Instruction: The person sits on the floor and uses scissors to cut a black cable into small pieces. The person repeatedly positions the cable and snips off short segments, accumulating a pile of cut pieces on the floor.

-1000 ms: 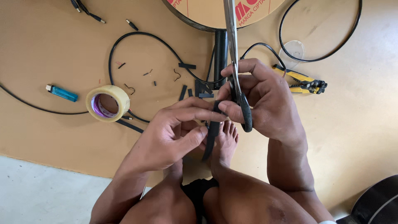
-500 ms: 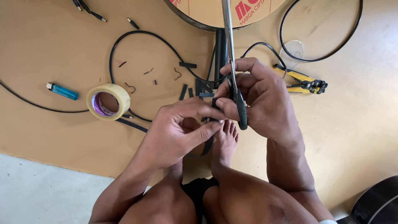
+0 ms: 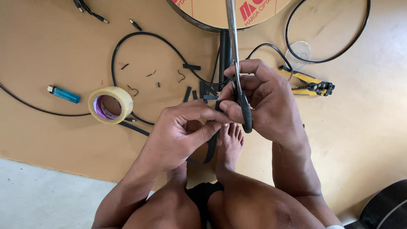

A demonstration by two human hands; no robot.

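Observation:
My right hand (image 3: 267, 99) grips a pair of scissors (image 3: 236, 63) with black handles, the long metal blades pointing away from me. My left hand (image 3: 182, 129) pinches a small piece of black tubing (image 3: 217, 106) against the right thumb, just beside the scissor handles. A longer black strip (image 3: 210, 148) hangs down from my fingers over my bare feet. Both hands meet above my feet on the tan floor board.
A roll of clear tape (image 3: 110, 104) and a blue lighter (image 3: 63, 94) lie to the left. Yellow-handled wire strippers (image 3: 307, 83) lie to the right. Black cables (image 3: 140, 42) loop across the board, with several cut black bits scattered. A round board (image 3: 220, 12) is at the top.
My left hand has shifted slightly right, closing its fingertips on the black piece at the right thumb. The scissors have stayed almost still.

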